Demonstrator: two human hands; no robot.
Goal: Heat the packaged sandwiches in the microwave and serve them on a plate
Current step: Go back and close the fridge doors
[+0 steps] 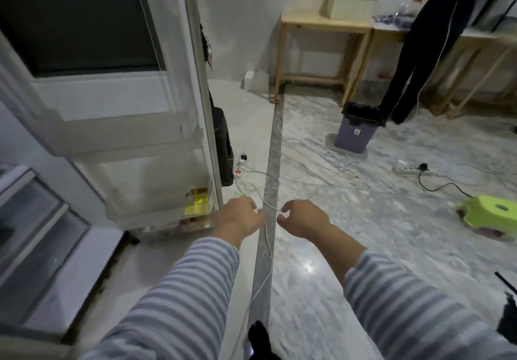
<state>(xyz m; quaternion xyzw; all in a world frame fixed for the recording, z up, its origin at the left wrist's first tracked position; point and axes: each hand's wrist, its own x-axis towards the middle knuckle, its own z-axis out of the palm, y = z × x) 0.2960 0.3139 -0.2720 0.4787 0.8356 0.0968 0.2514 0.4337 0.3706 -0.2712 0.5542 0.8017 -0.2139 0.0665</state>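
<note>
Reaching forward over the floor (349,261), both hands hang with fingers loosely curled — the left hand (237,217) and right hand (303,218) hold nothing. Just beyond the left hand, the open fridge door (117,102) carries a yellow packet (197,201) on its lowest shelf; its long axis is unclear.

Your two hands reach forward over a marbled floor (349,219), sleeves striped grey. Your left hand (237,217) and right hand (303,219) have loosely curled fingers, with a thin white cable (268,245) running between them. An open fridge door (117,107) stands at left. A purple bin (356,128) and green stool (492,214) sit farther right.
</note>
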